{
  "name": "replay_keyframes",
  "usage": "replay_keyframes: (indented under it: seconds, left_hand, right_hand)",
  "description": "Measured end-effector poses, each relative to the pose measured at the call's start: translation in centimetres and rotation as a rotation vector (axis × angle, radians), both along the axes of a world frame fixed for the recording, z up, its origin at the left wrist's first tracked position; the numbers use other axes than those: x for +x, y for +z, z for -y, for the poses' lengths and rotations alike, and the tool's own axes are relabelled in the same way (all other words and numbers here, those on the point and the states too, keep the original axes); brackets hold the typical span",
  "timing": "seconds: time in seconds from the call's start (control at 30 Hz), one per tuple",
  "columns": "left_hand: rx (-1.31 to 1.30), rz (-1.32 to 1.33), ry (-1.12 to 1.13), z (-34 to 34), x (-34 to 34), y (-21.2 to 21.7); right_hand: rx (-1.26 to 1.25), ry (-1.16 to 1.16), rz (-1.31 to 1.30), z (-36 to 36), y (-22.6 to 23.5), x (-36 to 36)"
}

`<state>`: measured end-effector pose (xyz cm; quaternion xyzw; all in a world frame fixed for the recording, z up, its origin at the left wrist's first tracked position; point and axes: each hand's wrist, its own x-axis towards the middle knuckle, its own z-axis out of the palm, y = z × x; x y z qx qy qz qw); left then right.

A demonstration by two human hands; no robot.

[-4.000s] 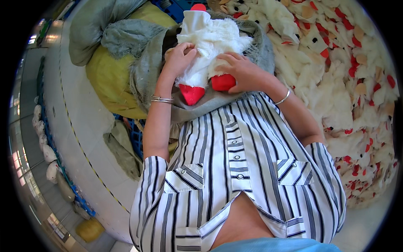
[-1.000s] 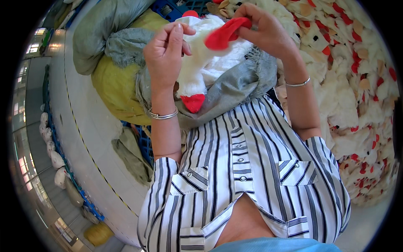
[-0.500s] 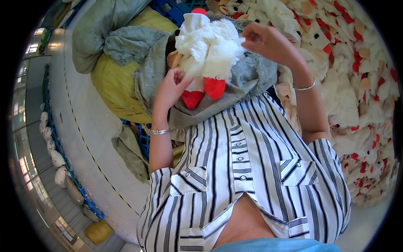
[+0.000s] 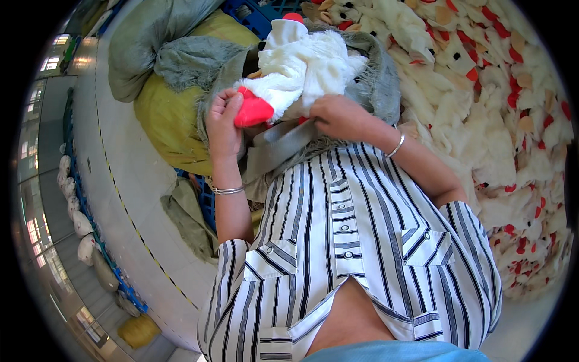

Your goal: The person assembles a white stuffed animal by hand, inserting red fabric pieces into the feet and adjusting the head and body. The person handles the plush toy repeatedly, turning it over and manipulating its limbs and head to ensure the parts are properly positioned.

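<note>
A white, fluffy, unstuffed plush toy skin (image 4: 329,66) lies across my lap, with a red tip and a pale flap at its far end. My left hand (image 4: 224,127) pinches one red fabric foot (image 4: 254,110) between thumb and fingers and holds it up at the left. At the near edge of the plush, my right hand (image 4: 342,117) is closed with its knuckles up. A bit of red shows beside its fingertips, but most of that second red piece is hidden. Under the plush is a frayed grey woven sack (image 4: 386,78).
A large heap of similar white plush skins (image 4: 446,127) with red and tan parts spreads on the right. Stuffed yellow (image 4: 166,123) and grey-green sacks (image 4: 136,57) sit at the left. Behind the plush stands a blue crate (image 4: 244,11). Pale floor (image 4: 129,151) lies farther left.
My left hand has taken hold of one red foot and lifted it leftward. My right hand has come down from the far right side of the plush to its near edge.
</note>
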<state>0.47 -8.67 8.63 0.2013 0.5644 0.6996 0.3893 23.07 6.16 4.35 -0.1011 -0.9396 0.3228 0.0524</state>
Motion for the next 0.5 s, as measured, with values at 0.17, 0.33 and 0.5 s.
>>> replay_keyframes:
  seconds: [0.17,0.33,0.5]
  left_hand:
    - [0.301,0.046,-0.157,-0.8,-0.8,2.3]
    - [-0.071,-0.43,-0.3,-1.9,-0.7,2.4]
    - [-0.449,-0.637,-0.449,0.9,-2.2,-2.7]
  right_hand:
    - [-0.191,-0.119,0.02,-2.9,1.6,0.9]
    - [-0.373,-0.048,0.272,-3.1,4.1,1.2]
    - [-0.167,-0.127,0.288,-1.2,1.1,0.7]
